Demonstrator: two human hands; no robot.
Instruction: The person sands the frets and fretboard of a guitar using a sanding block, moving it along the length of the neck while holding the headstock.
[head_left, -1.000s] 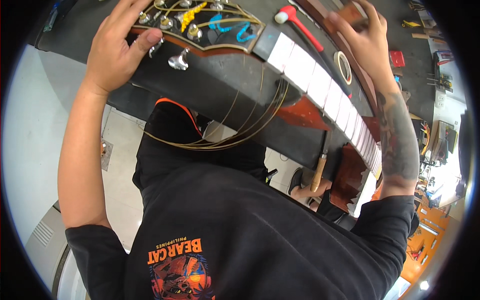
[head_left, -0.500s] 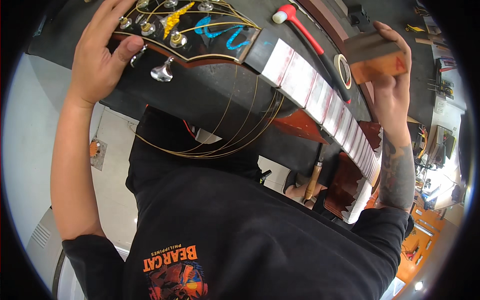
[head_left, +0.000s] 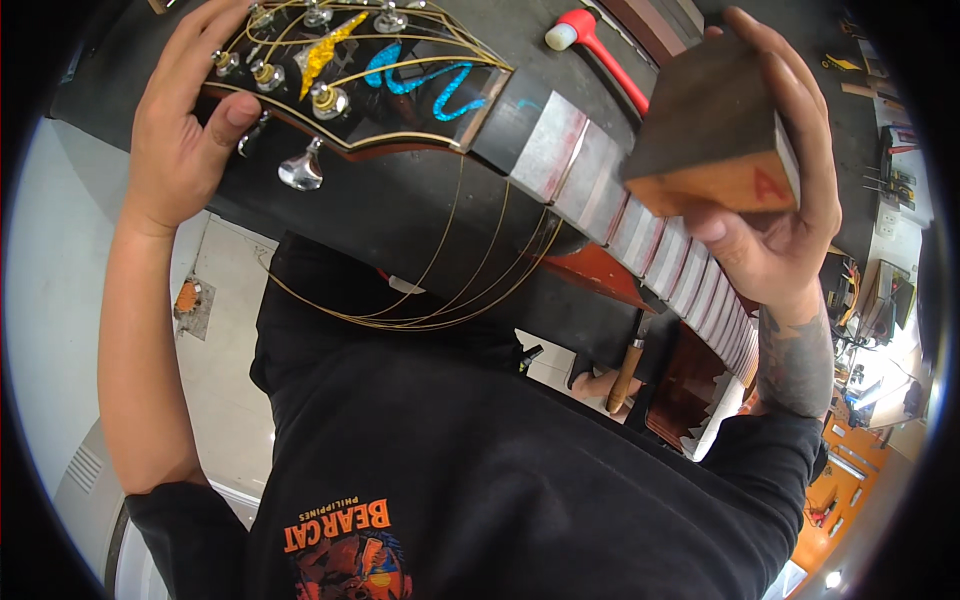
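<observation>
A guitar lies across the dark bench, its glossy black headstock [head_left: 420, 85] at upper left with yellow and blue inlays. My left hand [head_left: 190, 130] grips the headstock's far left end, thumb beside the chrome tuning pegs [head_left: 302, 168]. Slack strings [head_left: 440, 270] loop down off the tuners. Whitish covering with reddish lines between its strips lies along the guitar neck [head_left: 600, 185]. In my right hand [head_left: 790, 200] is a wooden block [head_left: 715, 130] with a dark face and an orange-brown side, held above the neck; whether it touches is hidden.
A red-and-black mallet [head_left: 610, 60] with a white tip lies on the bench behind the neck. A wooden-handled tool [head_left: 626, 375] sits near the bench's front edge. White covering with a jagged edge [head_left: 715, 420] borders the guitar's reddish-brown body [head_left: 685, 395].
My right hand has brought the block leftward and closer, over the neck, turning its dark face into view. The headstock and my left hand have shifted slightly left and down.
</observation>
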